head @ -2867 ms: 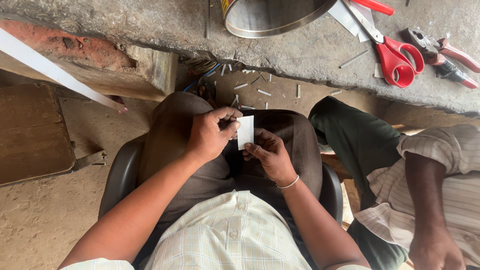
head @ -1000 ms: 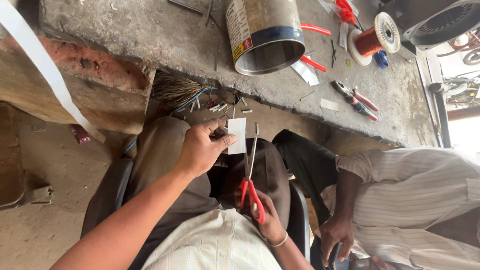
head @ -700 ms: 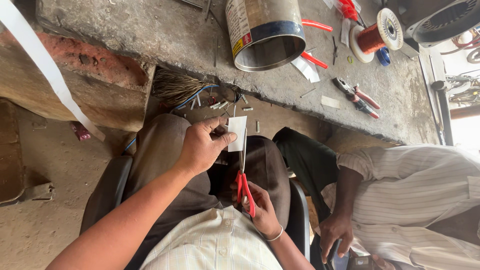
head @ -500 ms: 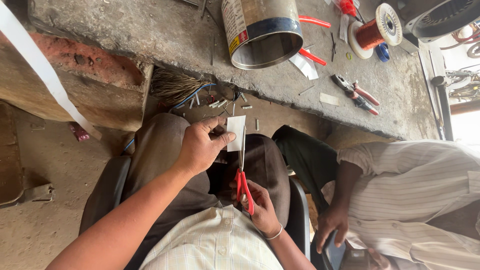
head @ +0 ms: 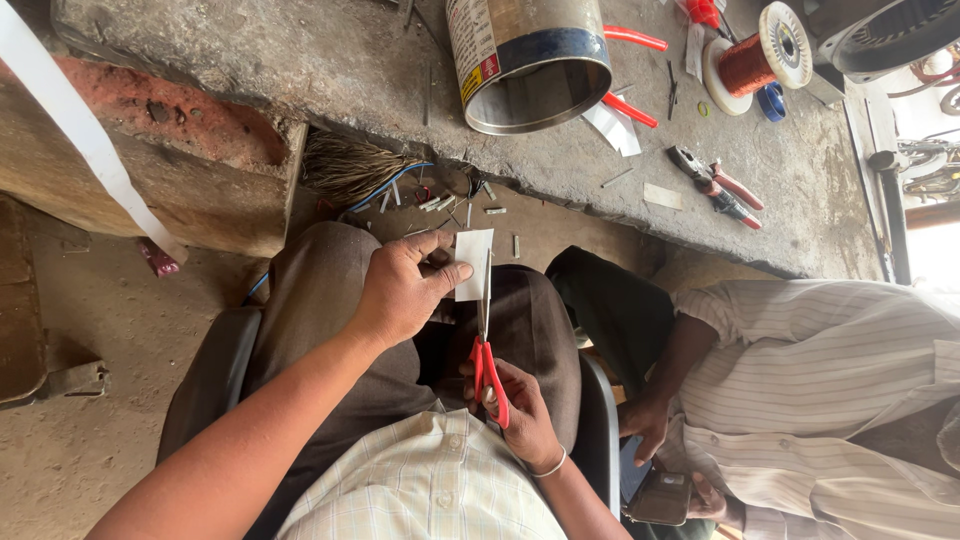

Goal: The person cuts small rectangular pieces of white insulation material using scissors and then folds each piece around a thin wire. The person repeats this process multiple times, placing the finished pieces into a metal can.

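Two hands work: left hand [head: 400, 295] fingers pinch white paper [head: 472, 264], right hand [head: 520, 410] grips red scissors [head: 486, 350].

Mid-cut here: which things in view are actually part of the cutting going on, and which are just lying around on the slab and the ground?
In use:
- left hand pinching the white paper piece
- right hand working the red-handled scissors along its edge

Lying about:
- metal can
- copper wire spool
- pliers
- blue tape roll
- small white offcuts
- white strip
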A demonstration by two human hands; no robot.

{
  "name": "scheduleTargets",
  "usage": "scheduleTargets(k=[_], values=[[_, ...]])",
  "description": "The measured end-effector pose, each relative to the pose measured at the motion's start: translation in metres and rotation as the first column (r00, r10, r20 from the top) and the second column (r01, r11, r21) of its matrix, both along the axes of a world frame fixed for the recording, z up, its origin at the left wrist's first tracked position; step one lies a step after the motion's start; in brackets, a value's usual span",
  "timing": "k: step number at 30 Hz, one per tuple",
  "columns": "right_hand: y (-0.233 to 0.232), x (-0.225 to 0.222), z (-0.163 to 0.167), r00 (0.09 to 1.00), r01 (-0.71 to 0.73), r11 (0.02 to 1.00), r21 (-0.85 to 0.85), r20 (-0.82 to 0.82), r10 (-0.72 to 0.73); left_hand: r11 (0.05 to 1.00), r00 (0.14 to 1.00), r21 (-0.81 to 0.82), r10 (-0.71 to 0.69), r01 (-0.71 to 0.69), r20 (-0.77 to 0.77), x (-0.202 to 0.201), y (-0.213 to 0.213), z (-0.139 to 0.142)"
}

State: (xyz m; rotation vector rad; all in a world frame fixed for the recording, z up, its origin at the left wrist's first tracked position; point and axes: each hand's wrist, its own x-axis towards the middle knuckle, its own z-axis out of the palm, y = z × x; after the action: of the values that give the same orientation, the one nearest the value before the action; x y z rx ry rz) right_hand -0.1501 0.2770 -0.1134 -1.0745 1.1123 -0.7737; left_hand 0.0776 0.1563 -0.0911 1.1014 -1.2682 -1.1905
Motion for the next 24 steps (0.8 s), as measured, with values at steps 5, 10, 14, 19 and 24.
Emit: scheduleTargets(k=[5, 10, 14, 19, 24], values=[[0.0, -0.001, -0.005, 1.0, 0.016, 1.0, 0.025, -0.007, -0.016, 0.999, 1.0, 0.033, -0.013, 0.013, -0.014, 0.0, 0.0, -0.002], [0.001, -0.004, -0.011, 1.0, 0.01, 1.0, 0.019, -0.007, -0.01, 0.999, 1.0, 0.045, -0.013, 0.014, -0.025, -0.001, -0.001, -0.004], [0.001, -0.005, -0.014, 0.997, 0.032, 0.999, 0.028, -0.069, -0.03, 0.999, 0.999, 0.033, -0.006, 0.008, -0.04, -0.001, -0.001, -0.005], [-0.002, -0.005, -0.013, 0.999, 0.012, 1.0, 0.024, -0.05, -0.011, 0.999, 0.998, 0.03, -0.02, 0.022, -0.068, -0.001, -0.002, -0.01], [-0.006, -0.002, -0.008, 0.999, 0.037, 0.999, 0.0, -0.015, -0.037, 0.996, 0.998, -0.086, 0.025, -0.02, 0.056, -0.009, 0.001, -0.017]])
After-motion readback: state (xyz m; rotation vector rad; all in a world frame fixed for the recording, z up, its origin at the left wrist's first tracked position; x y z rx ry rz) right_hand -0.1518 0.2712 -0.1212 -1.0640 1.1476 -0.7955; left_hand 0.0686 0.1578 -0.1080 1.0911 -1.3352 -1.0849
